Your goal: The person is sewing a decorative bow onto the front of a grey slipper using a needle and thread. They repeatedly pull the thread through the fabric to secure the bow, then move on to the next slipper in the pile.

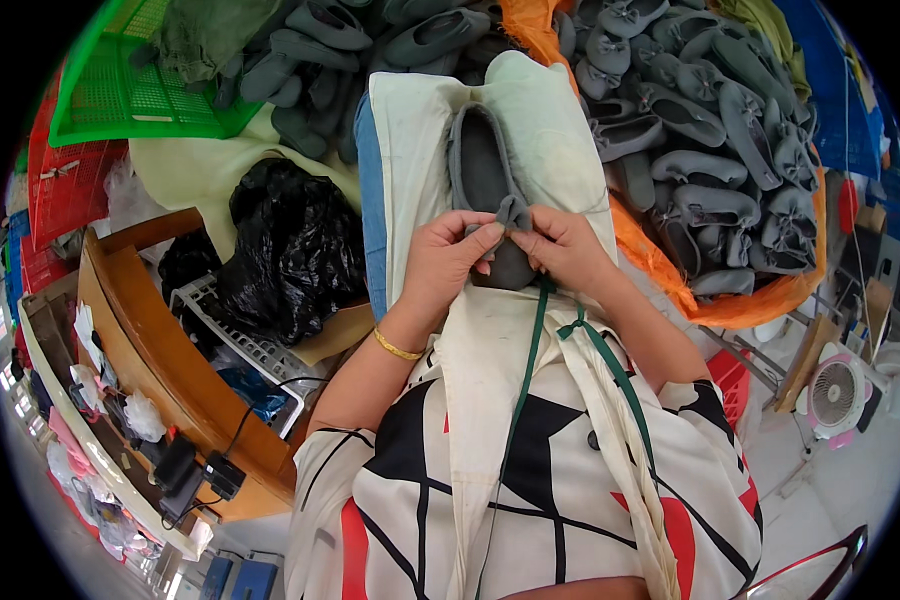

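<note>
A dark grey slip-on shoe (482,160) lies lengthwise on my lap, over a pale apron (545,110), its opening facing up and its toe toward me. At the toe end is a grey fabric bow (511,212). My left hand (457,248) pinches the bow's left side between thumb and fingers. From the right, my right hand (562,248) pinches the other side of it. Both sets of fingertips nearly meet over the bow and partly cover it and the toe.
An orange sack (660,270) of grey shoes with bows stands at the right. More grey shoes (320,45) are heaped ahead, beside a green basket (160,90). To the left are a black plastic bag (290,250) and a wooden table (160,370). A small fan (837,395) stands at far right.
</note>
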### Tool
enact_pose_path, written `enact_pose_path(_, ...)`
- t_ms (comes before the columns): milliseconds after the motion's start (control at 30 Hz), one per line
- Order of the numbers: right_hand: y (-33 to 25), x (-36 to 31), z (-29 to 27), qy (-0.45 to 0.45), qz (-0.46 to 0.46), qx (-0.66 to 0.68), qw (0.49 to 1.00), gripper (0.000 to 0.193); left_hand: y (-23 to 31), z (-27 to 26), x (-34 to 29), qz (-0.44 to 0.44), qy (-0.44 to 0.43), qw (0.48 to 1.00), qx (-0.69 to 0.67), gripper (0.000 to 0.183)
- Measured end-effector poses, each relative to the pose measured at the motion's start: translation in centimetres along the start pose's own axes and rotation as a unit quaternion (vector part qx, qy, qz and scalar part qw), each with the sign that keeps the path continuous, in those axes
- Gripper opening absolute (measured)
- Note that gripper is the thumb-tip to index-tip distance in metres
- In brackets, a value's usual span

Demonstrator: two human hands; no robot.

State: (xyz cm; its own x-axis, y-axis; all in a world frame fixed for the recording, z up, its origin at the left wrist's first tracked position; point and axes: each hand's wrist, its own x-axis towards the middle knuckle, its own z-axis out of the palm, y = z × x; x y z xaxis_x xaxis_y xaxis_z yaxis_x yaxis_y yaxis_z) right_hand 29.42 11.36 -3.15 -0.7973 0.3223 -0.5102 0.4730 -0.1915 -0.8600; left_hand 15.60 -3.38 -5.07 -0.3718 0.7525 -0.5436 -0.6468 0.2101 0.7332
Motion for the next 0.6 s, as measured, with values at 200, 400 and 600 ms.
enact_pose_path(200, -0.9, 0.4, 0.5, 0.01, 0.01, 0.006, 1.0, 0.01, -0.1, -0.1, -0.1, 0.016, 0.0, 1.0, 0.019, 0.019)
enact_pose_path(400, -1.1, 0.4, 0.2, -0.022, -0.006, 0.03, 0.999, 0.009, 0.0, 0.5, -0.5, 0.051, 0.013, 0.999, -0.004, 0.018)
enact_pose_path(600, 0.4, 0.6, -1.0, -0.058, -0.033, 0.043, 0.997, 0.015, 0.2, 0.8, -0.6, 0.049, 0.02, 0.999, 0.003, 0.016)
